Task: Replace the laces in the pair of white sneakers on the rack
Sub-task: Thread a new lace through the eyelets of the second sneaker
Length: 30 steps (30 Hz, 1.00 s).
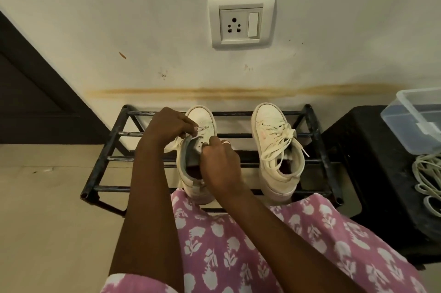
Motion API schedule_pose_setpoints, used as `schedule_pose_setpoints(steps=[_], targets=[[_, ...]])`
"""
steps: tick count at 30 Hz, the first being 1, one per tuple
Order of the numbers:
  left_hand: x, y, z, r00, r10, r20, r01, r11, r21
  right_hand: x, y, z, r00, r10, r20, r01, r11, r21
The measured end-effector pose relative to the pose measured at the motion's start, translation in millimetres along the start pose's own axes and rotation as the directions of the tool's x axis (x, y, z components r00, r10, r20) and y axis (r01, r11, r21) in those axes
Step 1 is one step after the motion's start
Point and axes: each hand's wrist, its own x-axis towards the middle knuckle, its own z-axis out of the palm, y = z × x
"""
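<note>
Lace (pixel 202 128) pinched in left grip (pixel 170 125) at centre-frame sneaker (pixel 202 115) toe; right grip (pixel 219 161) clasps that sneaker; drawing lace through seems next.

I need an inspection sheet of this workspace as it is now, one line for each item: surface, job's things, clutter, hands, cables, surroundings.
Surface: black metal rack of bars; both sneakers stand on it.
Job's things: left sneaker mostly unlaced, with a lace at its front eyelets; right sneaker laced, bow loose; bundle of laces on the black stool.
Clutter: clear plastic box on the same stool.
Hands: left hand pinches the lace; right hand holds the left sneaker's upper.
Cables: nothing seen.
Surroundings: wall socket, brown stain along the wall, dark door at left.
</note>
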Motion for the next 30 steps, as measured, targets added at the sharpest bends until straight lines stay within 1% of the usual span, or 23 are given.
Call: schedule_pose_setpoints(steps=[3,6,8,10,12,13,15,18,22,24,27,28,30], targets=[[-1,-2,-1,1.0,0.009,-0.007,-0.009,1.0,0.019,0,4,2,0.998,0.04,-0.045,-0.038,0.998,0.047],[-3,-4,-2,0.999,0.002,-0.048,-0.002,1.0,0.008,3,9,3,0.99,0.104,-0.094,-0.094,0.99,0.103],[-5,-3,-3,0.998,0.0,-0.068,-0.001,1.0,-0.02,8,10,3,0.987,0.111,-0.12,-0.097,0.988,0.116],[-7,-1,-1,0.998,0.012,-0.059,-0.014,0.999,-0.03,14,13,3,0.986,0.111,-0.126,-0.095,0.988,0.125],[-10,1,2,0.999,0.034,-0.038,-0.035,0.999,-0.009,18,14,4,0.98,0.15,-0.131,-0.121,0.971,0.208],[-11,2,3,0.999,0.045,-0.028,-0.044,0.999,0.012,20,15,4,0.971,0.198,-0.133,-0.155,0.948,0.278],[-11,3,6,0.998,0.057,-0.022,-0.055,0.997,0.06,23,16,4,0.941,0.321,-0.11,-0.246,0.868,0.431],[-11,6,10,0.998,0.061,-0.023,-0.059,0.995,0.082,28,23,-2,0.896,0.444,0.017,-0.363,0.71,0.604],[-14,15,18,0.996,0.094,-0.004,-0.093,0.989,0.119,31,34,-7,0.826,0.532,0.189,-0.442,0.401,0.803],[-14,18,22,0.993,0.114,-0.008,-0.111,0.983,0.144,30,37,-7,0.803,0.537,0.257,-0.451,0.267,0.852],[-15,19,26,0.992,0.125,-0.03,-0.118,0.98,0.158,26,36,-9,0.783,0.525,0.334,-0.455,0.117,0.883],[-15,19,26,0.992,0.122,-0.033,-0.115,0.981,0.157,25,35,-10,0.777,0.522,0.352,-0.454,0.078,0.888],[-15,20,26,0.992,0.122,-0.026,-0.115,0.978,0.175,25,34,-11,0.771,0.52,0.367,-0.452,0.043,0.891]])
